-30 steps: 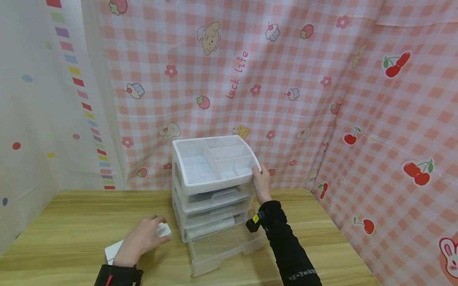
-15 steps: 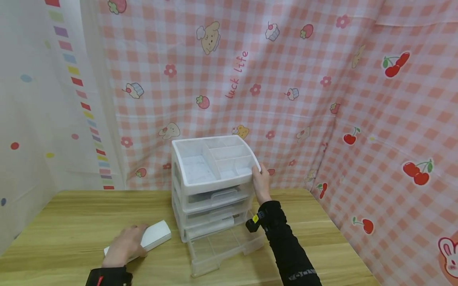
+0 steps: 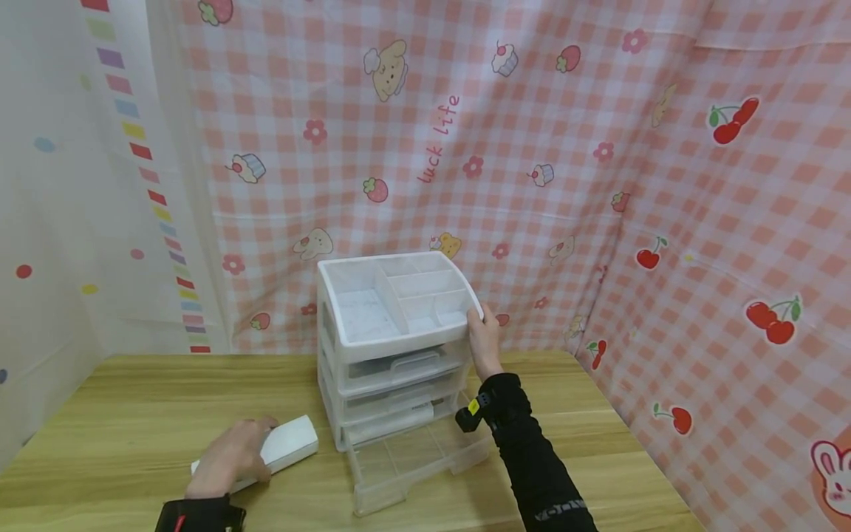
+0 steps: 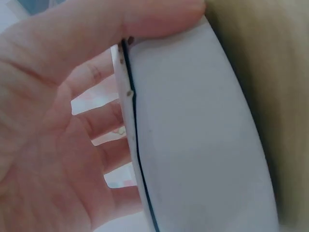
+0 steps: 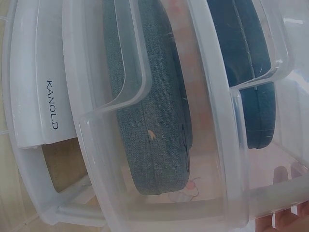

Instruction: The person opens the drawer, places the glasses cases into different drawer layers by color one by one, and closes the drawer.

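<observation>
A white plastic drawer organizer [image 3: 392, 347] stands on the wooden table [image 3: 133, 399], with its clear bottom drawer [image 3: 415, 462] pulled out and empty. My right hand [image 3: 484, 338] grips the front right corner of its top tray. In the right wrist view the closed drawers hold a grey case [image 5: 149, 121], a dark blue case [image 5: 246, 72] and a white case marked KANOLD [image 5: 38, 96]. My left hand [image 3: 229, 457] holds the near end of a white glasses case [image 3: 287, 442] lying on the table left of the organizer. My thumb [image 4: 120, 24] presses its edge and my fingers [image 4: 96, 121] lie behind the case [image 4: 193, 145].
Pink checked cloth hangs close behind the organizer and along the right side. A white curtain with coloured dots hangs on the left. The table's right edge [image 3: 638, 451] runs near the cloth.
My left hand has slid from the case's far end back to its near end, uncovering most of the white case. The right hand has stayed on the organizer's corner.
</observation>
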A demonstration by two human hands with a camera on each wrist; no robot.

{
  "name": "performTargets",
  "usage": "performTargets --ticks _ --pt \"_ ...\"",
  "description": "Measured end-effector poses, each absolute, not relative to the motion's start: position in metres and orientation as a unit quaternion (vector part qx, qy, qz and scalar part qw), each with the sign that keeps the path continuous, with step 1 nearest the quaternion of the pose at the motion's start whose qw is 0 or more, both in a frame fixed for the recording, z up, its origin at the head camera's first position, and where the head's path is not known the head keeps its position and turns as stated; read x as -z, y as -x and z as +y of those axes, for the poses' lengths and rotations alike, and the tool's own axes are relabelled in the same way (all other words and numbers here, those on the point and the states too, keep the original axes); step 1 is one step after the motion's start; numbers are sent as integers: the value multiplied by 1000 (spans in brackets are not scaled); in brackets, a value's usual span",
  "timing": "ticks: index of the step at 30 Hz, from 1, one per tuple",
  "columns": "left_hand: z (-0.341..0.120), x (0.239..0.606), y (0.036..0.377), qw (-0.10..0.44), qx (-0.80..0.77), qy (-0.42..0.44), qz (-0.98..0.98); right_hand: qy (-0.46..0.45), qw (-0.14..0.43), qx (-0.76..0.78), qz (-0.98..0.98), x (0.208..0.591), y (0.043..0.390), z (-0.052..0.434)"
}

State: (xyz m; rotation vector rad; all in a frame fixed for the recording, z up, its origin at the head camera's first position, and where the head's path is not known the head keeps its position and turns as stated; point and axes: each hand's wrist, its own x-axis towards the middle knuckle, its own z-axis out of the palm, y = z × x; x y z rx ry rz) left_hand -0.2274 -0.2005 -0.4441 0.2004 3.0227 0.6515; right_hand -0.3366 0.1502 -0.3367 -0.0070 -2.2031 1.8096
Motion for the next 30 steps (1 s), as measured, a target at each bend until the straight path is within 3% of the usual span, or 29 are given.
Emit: performTargets --ticks 4,15,30 --pt "-200 436 226 30 -230 -69 970 1 148 -620 -770 328 326 146" --pt "-192 405 212 10 -268 -118 956 -2 162 -621 -767 353 351 153" --pt "-164 375 190 -64 -268 -251 928 -3 150 -633 -759 351 350 155"
